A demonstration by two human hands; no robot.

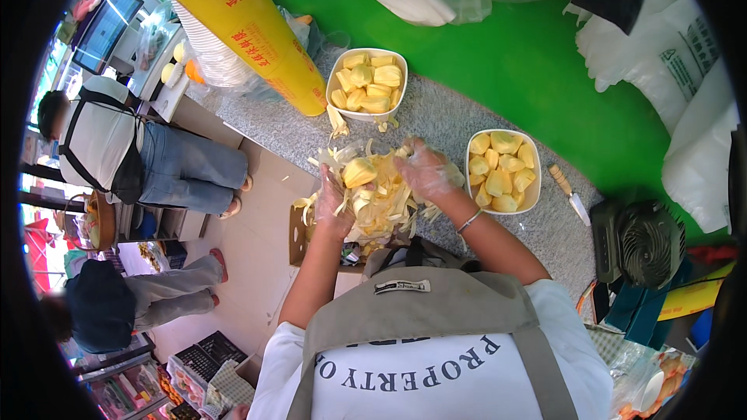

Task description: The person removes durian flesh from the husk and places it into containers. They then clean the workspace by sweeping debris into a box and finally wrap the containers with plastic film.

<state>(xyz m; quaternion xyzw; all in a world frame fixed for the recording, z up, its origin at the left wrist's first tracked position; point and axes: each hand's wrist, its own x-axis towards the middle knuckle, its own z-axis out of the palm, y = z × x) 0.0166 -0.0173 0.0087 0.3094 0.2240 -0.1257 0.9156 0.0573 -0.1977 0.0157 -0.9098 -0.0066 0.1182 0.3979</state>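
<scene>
Thin clear plastic gloves cover both hands. My left hand (334, 201) cradles a yellow jackfruit pod (359, 172) against its fingers. To its right, my right hand (429, 170) has its fingers curled at the edge of a heap of pale jackfruit strands (388, 195); whether a scrap is pinched there is unclear. The heap lies between and under the hands, hiding part of the counter edge. Beyond the hands stands a white tub (367, 111) filled with jackfruit pods. A second white tub (503, 208) of pods stands beside my right forearm.
A wooden-handled knife (569, 193) lies on the grey speckled counter (443, 111). Right of it sits a dark fan (639, 242). A yellow cling-film roll (257, 35) leans at the back left, near stacked white tubs (213, 41). Below is a cardboard box (299, 239). Two people stand left.
</scene>
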